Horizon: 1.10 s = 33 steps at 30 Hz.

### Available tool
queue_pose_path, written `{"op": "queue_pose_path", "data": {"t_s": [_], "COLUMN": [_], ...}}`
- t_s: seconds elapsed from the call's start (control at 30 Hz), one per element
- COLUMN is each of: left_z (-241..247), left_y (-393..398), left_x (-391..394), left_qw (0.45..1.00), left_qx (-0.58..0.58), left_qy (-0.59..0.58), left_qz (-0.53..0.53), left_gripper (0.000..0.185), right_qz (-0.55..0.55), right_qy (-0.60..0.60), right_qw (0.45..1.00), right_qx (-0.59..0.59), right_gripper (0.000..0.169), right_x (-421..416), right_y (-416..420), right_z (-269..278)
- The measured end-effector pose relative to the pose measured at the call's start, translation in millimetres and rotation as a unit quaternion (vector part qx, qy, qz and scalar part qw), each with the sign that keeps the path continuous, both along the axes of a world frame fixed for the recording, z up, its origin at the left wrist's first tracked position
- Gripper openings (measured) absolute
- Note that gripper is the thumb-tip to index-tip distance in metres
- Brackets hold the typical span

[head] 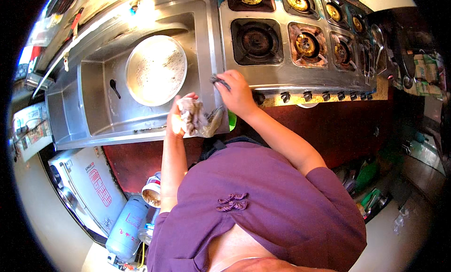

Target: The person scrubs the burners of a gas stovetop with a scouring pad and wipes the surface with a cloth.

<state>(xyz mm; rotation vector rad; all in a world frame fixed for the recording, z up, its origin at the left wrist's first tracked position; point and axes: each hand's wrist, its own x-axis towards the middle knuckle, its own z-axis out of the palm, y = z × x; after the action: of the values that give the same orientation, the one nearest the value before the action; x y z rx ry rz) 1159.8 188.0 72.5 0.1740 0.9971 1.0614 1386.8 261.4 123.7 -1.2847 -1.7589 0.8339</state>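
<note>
My left hand (175, 118) is closed around a crumpled whitish cloth (192, 115) above the sink's front rim. An olive-grey, wet-looking piece (214, 122) hangs or lies beside the cloth; whether the two are joined I cannot tell. Between the thumb and fingers of my right hand (236, 92) is a small dark grey bunched item (219, 82), perhaps a scrubber or a rag. Both hands are near the right front corner of the steel sink (208, 60). A round basin (156, 71) of cloudy, foamy liquid stands in the sink, left of my hands.
A black spoon (114, 88) lies on the sink floor. Right of the sink runs a steel gas stove (257, 76) with several burners and front knobs (285, 96). Something bright green (232, 121) shows below the rim. A blue gas cylinder (127, 226) and white appliance (88, 187) stand lower left.
</note>
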Motion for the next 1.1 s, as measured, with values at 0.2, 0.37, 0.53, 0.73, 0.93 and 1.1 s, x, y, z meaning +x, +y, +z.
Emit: {"op": "queue_pose_path", "data": {"t_s": [0.2,0.37,0.53,0.73,0.93,1.1], "left_z": [15,-17,5,-2,-19,-32], "left_y": [-7,-11,15,23,9,-14], "left_x": [24,4,20,27,-10,-36], "left_qw": [0.998,0.985,0.978,0.97,0.957,0.951], "left_qx": [-0.046,-0.006,-0.032,-0.05,-0.159,-0.162], "left_qy": [-0.022,-0.083,-0.116,-0.135,0.027,-0.035], "left_qz": [0.028,0.152,0.168,0.195,0.241,0.262], "left_gripper": [0.054,0.049,0.049,0.043,0.035,0.035], "right_qz": [0.211,0.246,0.267,0.21,0.063,-0.087], "right_qy": [0.06,-0.049,0.005,0.11,0.133,0.087], "right_qw": [0.972,0.966,0.964,0.97,0.985,0.988], "right_qx": [-0.086,0.07,0.014,-0.061,-0.088,0.092], "right_gripper": [0.039,0.06,0.055,0.015,0.018,0.016], "right_x": [-73,-55,-38,-27,-8,-20], "right_y": [-8,-25,-36,-6,36,118], "right_z": [-7,6,-4,-8,26,7]}}
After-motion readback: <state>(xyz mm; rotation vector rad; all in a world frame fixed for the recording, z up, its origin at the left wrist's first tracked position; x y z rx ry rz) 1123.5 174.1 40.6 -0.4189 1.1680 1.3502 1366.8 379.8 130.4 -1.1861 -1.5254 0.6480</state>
